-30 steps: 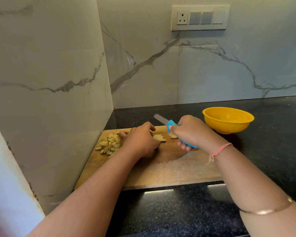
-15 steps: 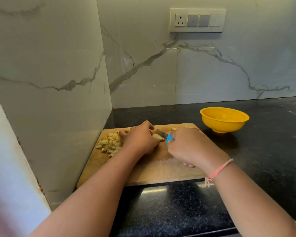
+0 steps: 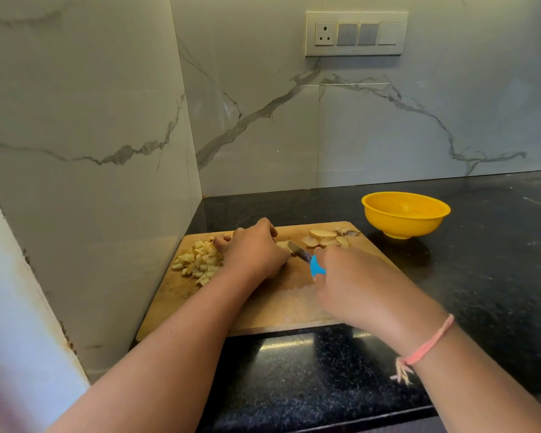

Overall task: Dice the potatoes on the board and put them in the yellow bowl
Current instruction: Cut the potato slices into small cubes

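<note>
Diced pile [image 3: 197, 262] is sitting on the left part of the board [image 3: 281, 310], just beside the left hand. Leave it there for now; it's clear of the cut line.

Left hand [image 3: 253, 251] is curled over a potato piece [image 3: 283, 244], pinning it to the board. Most of the piece is hidden under the knuckles, so I can't tell how much is left to cut. Judgement: fingertips should be staying tucked back, knuckles guiding the blade, since the blade is working right against that hand.

Knife [image 3: 306, 259] is angling in from the right, blade tip at the piece, blue handle in the right hand [image 3: 353, 282], which is wrapped tight around it. Advice: short straight-down cuts, even spacing to match the cubes already in the pile, left hand creeping back after each one.

Potato slices [image 3: 324, 239] are lying at the far right part of the board, with what looks like peel scraps at the corner. These are still undiced, so chopping is roughly midway by my read.

Yellow bowl [image 3: 405, 215] is standing on the dark surface [image 3: 497, 260] past the board's right corner, looking empty. Nothing transferred yet. Risk: the board is overhanging the surface edge slightly near the person, so pressing hard could be shifting it.
</note>
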Available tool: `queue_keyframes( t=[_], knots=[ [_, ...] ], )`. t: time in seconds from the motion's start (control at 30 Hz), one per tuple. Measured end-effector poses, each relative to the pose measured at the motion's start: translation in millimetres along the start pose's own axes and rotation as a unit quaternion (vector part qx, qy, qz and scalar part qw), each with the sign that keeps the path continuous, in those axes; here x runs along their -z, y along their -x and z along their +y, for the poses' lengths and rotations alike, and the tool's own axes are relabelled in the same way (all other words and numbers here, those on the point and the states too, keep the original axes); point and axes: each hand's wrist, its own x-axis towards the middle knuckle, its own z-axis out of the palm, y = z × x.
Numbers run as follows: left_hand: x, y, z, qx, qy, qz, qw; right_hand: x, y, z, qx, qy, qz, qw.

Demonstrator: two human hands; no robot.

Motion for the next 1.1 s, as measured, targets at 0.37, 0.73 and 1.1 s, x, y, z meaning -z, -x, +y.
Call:
queue_keyframes(
  t=[0.37,0.73,1.1],
  knots=[
    [1.0,2.4,-3.6,-0.009,0.002,0.002,1.000,21.5,30.2,16.6,0.023,-0.021,0.024,0.999],
    [5.8,1.2,-6.2,-0.042,-0.005,-0.018,0.999,12.6,-0.3,-1.0,-0.009,-0.070,0.036,0.997],
    [5.6,-1.2,-6.3,-0.022,0.000,-0.008,1.000,4.5,-15.0,-23.2,-0.012,-0.086,0.017,0.996]
  ],
)
